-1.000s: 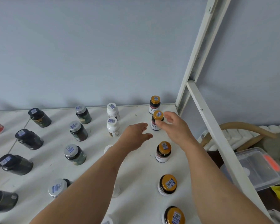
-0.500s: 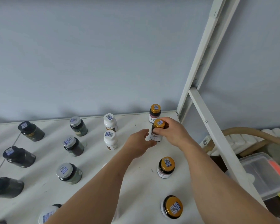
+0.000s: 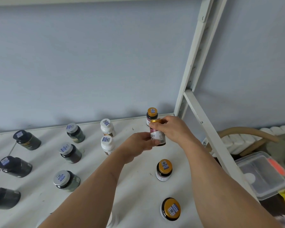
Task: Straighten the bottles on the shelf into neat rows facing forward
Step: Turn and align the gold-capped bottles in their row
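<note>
You hold the bottle (image 3: pixel 157 134) near the shelf's (image 3: pixel 135 181) back right corner: right hand (image 3: pixel 172 129) grips the cap, left hand (image 3: pixel 141 143) pinches the base. Turn it until the label faces the front edge, then set it upright in line with the gold-capped bottles (image 3: pixel 164 169).

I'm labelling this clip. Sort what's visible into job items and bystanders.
Job: held gold-capped bottle, left hand, right hand, other gold-capped bottles, white bottles, grey-capped bottles, dark bottles, shelf.

Bystanders: plastic box, hose.
</note>
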The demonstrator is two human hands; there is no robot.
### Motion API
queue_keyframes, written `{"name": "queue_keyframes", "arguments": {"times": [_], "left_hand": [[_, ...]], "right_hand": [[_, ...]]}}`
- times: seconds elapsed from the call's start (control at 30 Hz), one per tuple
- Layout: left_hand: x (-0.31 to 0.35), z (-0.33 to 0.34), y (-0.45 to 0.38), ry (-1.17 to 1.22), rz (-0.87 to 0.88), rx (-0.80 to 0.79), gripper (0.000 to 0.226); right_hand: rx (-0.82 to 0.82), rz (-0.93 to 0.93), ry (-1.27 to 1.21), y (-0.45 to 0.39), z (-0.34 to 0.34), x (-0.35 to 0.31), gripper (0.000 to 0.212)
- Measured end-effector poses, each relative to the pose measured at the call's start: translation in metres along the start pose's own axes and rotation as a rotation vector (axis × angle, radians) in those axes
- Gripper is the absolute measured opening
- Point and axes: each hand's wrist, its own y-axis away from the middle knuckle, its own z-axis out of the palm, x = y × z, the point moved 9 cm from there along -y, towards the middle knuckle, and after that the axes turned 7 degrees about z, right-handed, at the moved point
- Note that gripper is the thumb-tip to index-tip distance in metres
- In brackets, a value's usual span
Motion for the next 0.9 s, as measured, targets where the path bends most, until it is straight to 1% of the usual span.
{"name": "queue_keyframes", "arguments": {"times": [0.1, 0.27, 0.4, 0.5, 0.6, 0.67, 0.8, 0.9], "left_hand": [[-0.002, 0.005, 0.001, 0.06, -0.011, -0.031, 0.041], [-0.004, 0.009, 0.002, 0.087, -0.016, -0.06, 0.048], [-0.003, 0.011, 0.002, 0.091, -0.011, -0.069, 0.051], [-0.002, 0.011, 0.003, 0.092, -0.016, -0.065, 0.05], [-0.001, 0.011, 0.004, 0.086, -0.013, -0.043, 0.043], [0.002, 0.008, 0.006, -0.014, 0.009, 0.005, 0.041], [0.014, -0.003, 0.009, -0.469, 0.09, 0.128, 0.049], [0.018, -0.005, 0.01, -0.674, 0.11, 0.161, 0.057]], "right_hand": [[0.006, 0.017, 0.009, 0.001, -0.001, 0.002, 0.038], [0.006, 0.045, 0.006, 0.0, 0.0, 0.008, 0.047], [0.009, 0.046, 0.007, 0.0, -0.002, 0.009, 0.047], [0.012, 0.044, 0.002, 0.001, -0.003, 0.009, 0.046], [0.015, 0.037, -0.011, 0.001, -0.003, 0.011, 0.043], [0.011, 0.026, -0.027, 0.001, -0.001, 0.014, 0.042], [-0.019, 0.014, -0.052, 0.005, 0.012, 0.026, 0.037], [-0.047, 0.01, -0.086, 0.009, 0.024, 0.037, 0.037]]}}
